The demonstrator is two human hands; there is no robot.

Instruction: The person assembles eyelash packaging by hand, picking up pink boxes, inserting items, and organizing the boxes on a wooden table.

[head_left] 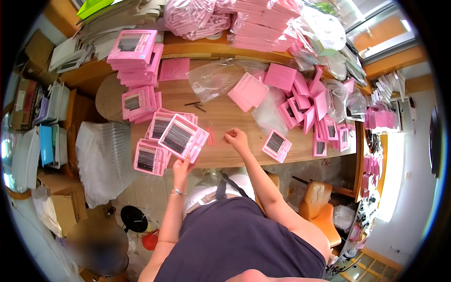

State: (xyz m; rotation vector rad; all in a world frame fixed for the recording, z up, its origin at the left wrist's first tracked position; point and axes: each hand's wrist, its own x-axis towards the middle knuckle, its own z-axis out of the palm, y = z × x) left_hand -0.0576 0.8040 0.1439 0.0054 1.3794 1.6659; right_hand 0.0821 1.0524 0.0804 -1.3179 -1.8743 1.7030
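Note:
My left hand (182,168) grips the lower edge of a pink eyelash tray box (177,136), whose window shows rows of black lashes. It is held tilted above other pink lash boxes (149,157) lying at the left front of the table. Over the middle of the table is my right hand (236,137), its fingers curled into a pinch; whatever they hold, if anything, is too small to make out. Thin pink strips (210,135) lie between my hands, and a few dark strips (195,104) farther back. One more lash box (276,146) rests right of my right hand.
Pink boxes stand stacked (134,61) at the back left and lie heaped (300,96) on the right. Clear plastic bags (213,80) and pale pink trays (249,91) lie toward the back. An orange chair (318,207) stands right of me, a round stool (97,242) lower left.

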